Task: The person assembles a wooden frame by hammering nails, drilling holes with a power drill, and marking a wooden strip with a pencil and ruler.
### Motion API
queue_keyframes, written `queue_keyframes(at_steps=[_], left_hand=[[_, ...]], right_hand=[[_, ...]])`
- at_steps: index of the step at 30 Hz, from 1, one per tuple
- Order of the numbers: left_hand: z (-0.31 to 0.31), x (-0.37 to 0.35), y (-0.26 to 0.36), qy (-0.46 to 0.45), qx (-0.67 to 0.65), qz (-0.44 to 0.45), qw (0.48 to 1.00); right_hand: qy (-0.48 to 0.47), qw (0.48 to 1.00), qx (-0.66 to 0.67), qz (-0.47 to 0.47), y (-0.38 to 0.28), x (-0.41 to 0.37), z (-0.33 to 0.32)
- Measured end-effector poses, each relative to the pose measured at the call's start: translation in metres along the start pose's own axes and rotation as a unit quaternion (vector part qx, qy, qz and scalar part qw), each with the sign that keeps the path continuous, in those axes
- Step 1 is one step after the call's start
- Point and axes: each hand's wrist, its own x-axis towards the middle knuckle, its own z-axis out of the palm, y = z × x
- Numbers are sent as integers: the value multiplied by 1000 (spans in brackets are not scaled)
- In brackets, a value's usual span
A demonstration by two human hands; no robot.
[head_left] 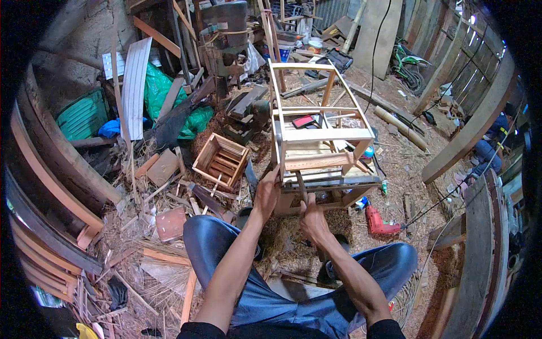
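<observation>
In the head view, the person sits with knees apart before a pale wooden frame (327,134), chair-like in build, which lies on a low wooden surface (364,181) just ahead of the hands. The left hand (267,195) is at the frame's near left corner, its fingers extended up against the wood; whether they grip it I cannot tell. The right hand (314,221) has its fingers wrapped around a dark, rod-like tool (301,185), whose upper end reaches the near rail (317,162), a piece marked with a row of small dots. A red, flat object (304,121) lies within the frame's outline. To the right, a red power drill (379,221) lies on the shavings-covered floor (395,155), its cord running rightward. An open wooden crate (221,161) sits tilted to the left. Farther right, another person (486,155) is partly visible.
</observation>
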Motion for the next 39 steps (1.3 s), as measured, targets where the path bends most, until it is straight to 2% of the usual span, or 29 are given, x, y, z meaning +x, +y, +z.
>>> queue_keyframes(at_steps=[3,6,8,10,12,13,15,18,20,21,22,24,25,26,28,29,30,32,33,34,36,37,38,39], left_hand=[[-2,0,7,-11,22,-23,999],[-3,1,9,-17,16,-31,999],[-6,0,14,-20,-9,-34,999],[-5,1,12,-24,-34,-37,998],[-3,1,9,11,-22,18,1000],[-3,1,9,10,-24,19,999],[-3,0,9,-20,-41,-42,998],[-2,-1,0,-33,-30,-27,999],[-3,0,0,-35,-28,-22,999],[-3,0,0,-31,-27,-24,999],[-2,0,0,-39,-29,-21,999],[-1,-5,1,-40,-114,-76,990],[0,-5,2,-38,-155,-102,982],[1,-4,2,-43,-156,-99,982],[0,-1,8,-54,-241,-93,964],[-3,1,16,-62,-216,-98,969],[-1,-2,12,-67,-218,-94,969],[7,-5,-3,-38,-251,-95,963],[5,-3,-5,-40,-198,-112,973],[6,-5,-3,-40,-199,-112,973],[1,0,-3,-2,16,62,998],[0,1,-2,-34,-2,-12,999],[-1,3,-1,-27,1,-15,1000],[-4,2,8,-39,-44,-53,997]], right_hand=[[15,1000,-8,-23,6,3,2],[-17,1000,16,16,-2,-1,2],[47,996,23,-74,7,-2,14],[20,998,11,-58,7,-5,16],[-8,999,0,-41,9,-6,20],[17,999,-5,-44,10,-4,22],[41,998,-12,-46,14,-5,22],[31,999,12,-21,8,-16,10],[-95,984,66,138,-7,-31,-16],[-35,986,135,88,-1,-40,-12],[-29,985,139,93,4,-42,-7],[-13,959,220,176,9,-50,-4],[-6,933,326,154,5,-50,0],[-2,932,327,155,1,-53,1],[-35,824,506,252,-33,-58,-12],[-27,819,523,235,-26,-57,-4],[-21,819,524,234,-18,-58,6],[-41,848,510,139,7,-49,29],[76,937,341,-1,35,-31,59],[76,937,341,-1,37,-32,60],[38,940,339,13,33,-19,61],[38,931,362,28,29,-18,61],[31,932,361,25,28,-10,61],[59,951,302,35,27,-9,62]])
